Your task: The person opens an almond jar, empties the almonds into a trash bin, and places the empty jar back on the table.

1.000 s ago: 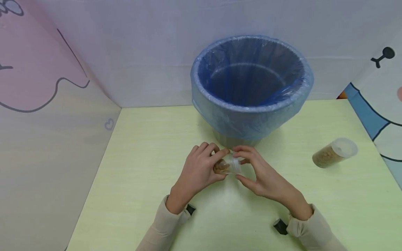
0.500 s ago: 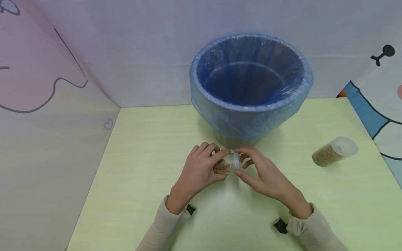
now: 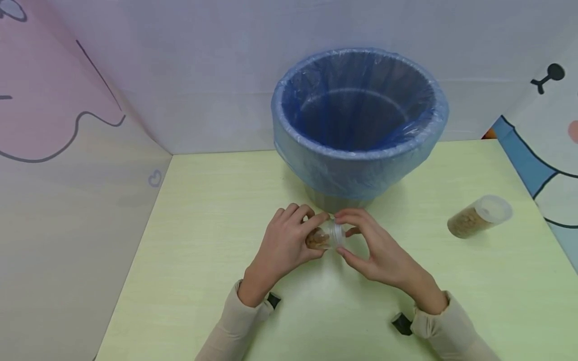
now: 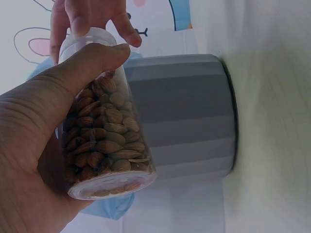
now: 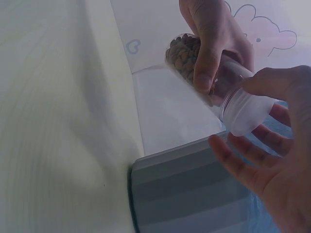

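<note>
A clear plastic jar of almonds (image 4: 109,121) lies tilted between the two hands, in front of the bin. My left hand (image 3: 286,240) grips it round the body, thumb across its side in the left wrist view. At the jar's other end is a frosted screw lid (image 5: 245,111). My right hand (image 3: 375,248) has its thumb and fingers curled about this lid, the thumb tip at its edge in the right wrist view. The lower fingers (image 5: 238,162) spread loosely below it. The almonds fill the jar's base end, away from the lid.
A bin (image 3: 343,173) lined with a blue bag stands just behind the hands, its grey ribbed side (image 4: 180,116) close to them. Another lidded jar (image 3: 471,220) of brown pieces stands upright to the right. Printed cloth walls (image 3: 217,75) border the pale table (image 3: 203,200).
The right hand's fingers closed in on the lid half a second ago and have since shifted round it, the thumb and index wider apart now. The left hand keeps its grip.
</note>
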Demonstrator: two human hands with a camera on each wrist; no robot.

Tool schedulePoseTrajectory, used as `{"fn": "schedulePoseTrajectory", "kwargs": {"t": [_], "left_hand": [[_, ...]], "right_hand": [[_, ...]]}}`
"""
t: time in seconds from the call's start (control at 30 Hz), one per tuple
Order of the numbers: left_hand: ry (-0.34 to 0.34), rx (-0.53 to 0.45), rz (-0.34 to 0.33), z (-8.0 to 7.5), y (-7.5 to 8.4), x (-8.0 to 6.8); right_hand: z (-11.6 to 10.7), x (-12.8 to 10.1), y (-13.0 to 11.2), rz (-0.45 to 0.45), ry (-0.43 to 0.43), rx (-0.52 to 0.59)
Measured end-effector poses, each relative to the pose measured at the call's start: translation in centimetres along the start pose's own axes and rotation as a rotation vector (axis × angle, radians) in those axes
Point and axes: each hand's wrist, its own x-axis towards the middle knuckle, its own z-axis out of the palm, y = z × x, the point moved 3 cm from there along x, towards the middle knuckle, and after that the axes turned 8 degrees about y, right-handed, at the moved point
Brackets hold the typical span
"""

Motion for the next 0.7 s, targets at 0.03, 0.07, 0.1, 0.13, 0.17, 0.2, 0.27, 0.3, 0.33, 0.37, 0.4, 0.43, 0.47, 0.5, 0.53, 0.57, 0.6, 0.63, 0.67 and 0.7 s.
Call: {"fn": "schedulePoseTrajectory", "kwargs": {"t": [0.03, 0.07, 0.1, 0.13, 0.17, 0.2, 0.27, 0.3, 0.33, 0.37, 0.4, 0.43, 0.47, 0.5, 0.53, 0.57, 0.6, 0.63, 0.67, 0.7], "left_hand": [[-0.001, 0.001, -0.001, 0.02, -0.02, 0.00], [-0.001, 0.003, -0.001, 0.02, -0.04, 0.01], [-0.002, 0.005, -0.001, 0.01, -0.05, 0.03], [-0.001, 0.007, 0.000, 0.01, -0.06, 0.03], [0.000, 0.009, 0.001, -0.02, -0.06, 0.04], [0.001, 0.009, 0.002, -0.03, -0.05, 0.04], [0.003, 0.010, 0.002, -0.07, -0.04, 0.04], [0.003, 0.010, 0.002, -0.09, -0.03, 0.03], [0.003, 0.009, 0.001, -0.09, -0.04, 0.00], [0.003, 0.008, 0.000, -0.09, -0.04, -0.01], [0.003, 0.007, -0.001, -0.09, -0.04, -0.03], [0.003, 0.007, -0.002, -0.09, -0.05, -0.05], [0.003, 0.006, -0.003, -0.10, -0.06, -0.05], [0.005, 0.007, -0.003, -0.11, -0.07, -0.07], [0.007, 0.008, -0.003, -0.11, -0.07, -0.07], [0.010, 0.008, -0.002, -0.13, -0.07, -0.07], [0.012, 0.009, -0.002, -0.15, -0.07, -0.06], [0.013, 0.010, 0.000, -0.16, -0.08, -0.05], [0.015, 0.010, 0.000, -0.17, -0.08, -0.05], [0.015, 0.012, 0.000, -0.18, -0.10, -0.06]], "right_hand": [[-0.01, 0.02, 0.00, -0.004, -0.002, -0.003], [-0.01, 0.03, -0.02, -0.012, -0.003, -0.008], [-0.03, 0.05, -0.03, -0.017, -0.005, -0.013], [-0.04, 0.08, -0.06, -0.025, -0.006, -0.017], [-0.06, 0.09, -0.10, -0.032, -0.008, -0.021], [-0.07, 0.10, -0.13, -0.039, -0.009, -0.023], [-0.09, 0.12, -0.20, -0.061, -0.009, -0.029], [-0.10, 0.12, -0.21, -0.070, -0.008, -0.032], [-0.11, 0.13, -0.23, -0.081, -0.006, -0.032], [-0.10, 0.15, -0.24, -0.090, -0.004, -0.035], [-0.09, 0.15, -0.23, -0.100, 0.000, -0.037], [-0.08, 0.16, -0.23, -0.111, 0.004, -0.040], [-0.08, 0.17, -0.21, -0.116, 0.007, -0.041], [-0.06, 0.18, -0.17, -0.127, 0.013, -0.042], [-0.06, 0.18, -0.16, -0.131, 0.015, -0.046], [-0.06, 0.18, -0.15, -0.135, 0.019, -0.052], [-0.07, 0.16, -0.12, -0.138, 0.021, -0.056], [-0.08, 0.18, -0.13, -0.137, 0.023, -0.058], [-0.10, 0.18, -0.14, -0.134, 0.024, -0.059], [-0.12, 0.17, -0.16, -0.134, 0.026, -0.062]]}}
